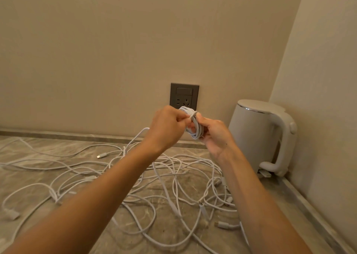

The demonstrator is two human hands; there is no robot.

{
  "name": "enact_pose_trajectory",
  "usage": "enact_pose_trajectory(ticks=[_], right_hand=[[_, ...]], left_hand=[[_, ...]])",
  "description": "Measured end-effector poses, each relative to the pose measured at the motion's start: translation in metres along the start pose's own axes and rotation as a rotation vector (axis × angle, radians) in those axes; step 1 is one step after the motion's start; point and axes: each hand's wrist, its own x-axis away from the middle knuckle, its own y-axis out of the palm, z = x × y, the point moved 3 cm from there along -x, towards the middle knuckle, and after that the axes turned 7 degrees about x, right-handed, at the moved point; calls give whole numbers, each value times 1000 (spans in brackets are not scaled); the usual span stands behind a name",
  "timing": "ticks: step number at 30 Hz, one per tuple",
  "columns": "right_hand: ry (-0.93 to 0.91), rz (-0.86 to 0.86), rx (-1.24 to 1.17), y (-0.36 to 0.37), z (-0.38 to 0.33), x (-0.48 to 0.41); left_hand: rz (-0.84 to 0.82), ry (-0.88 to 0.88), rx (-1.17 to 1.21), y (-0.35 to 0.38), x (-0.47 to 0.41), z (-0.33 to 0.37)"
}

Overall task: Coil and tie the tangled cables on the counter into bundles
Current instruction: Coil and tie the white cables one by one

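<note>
tying step: right hand (214,136) grips the white cable coil (195,130), left hand (166,126) pinches its tail (190,115) wrapped across; next, probably tuck it through, pull snug.

No writing, brand, number or sign can be read on the wall socket (184,96), kettle (257,134) or cables (173,176).
</note>
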Motion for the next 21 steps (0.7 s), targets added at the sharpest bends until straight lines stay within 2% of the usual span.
enact_pose_trajectory(ticks=[6,10,16,21], right_hand=[[18,23,8,-1,5,-1],[5,18,90,-1,7,-1],[-63,5,117,-4,3,-2],[-90,29,171,-4,2,-2]], left_hand=[[60,-237,255,8,3,-12],[-9,-381,359,10,0,-20],[-88,-304,158,10,-4,-13],[-70,-201,-80,8,-4,-6]])
